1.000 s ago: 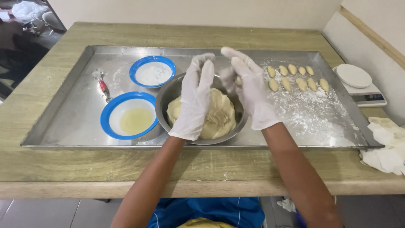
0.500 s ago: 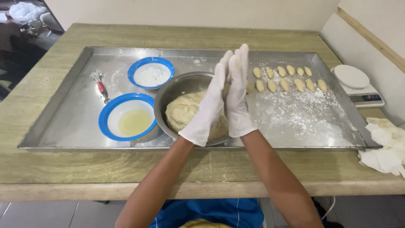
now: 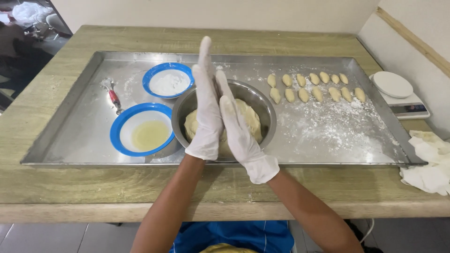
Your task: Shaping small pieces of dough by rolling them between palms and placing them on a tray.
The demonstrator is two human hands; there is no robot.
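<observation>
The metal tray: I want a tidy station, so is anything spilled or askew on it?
Flour is scattered loosely over the tray's right half, below the dough pieces. A small red-handled tool lies askew in flour dust at left.

Illumination bright, even, diffuse, from overhead; shadows soft, short beneath metal bowl (image 3: 255, 100) and blue bowls (image 3: 140, 129); mild glare on steel tray (image 3: 70, 136) floor and rim; focus sharp at centre; slight motion blur on gloved fingertips (image 3: 205, 44); wide-angle bowing at table (image 3: 93, 187) edges; upper-left corner dim.
</observation>
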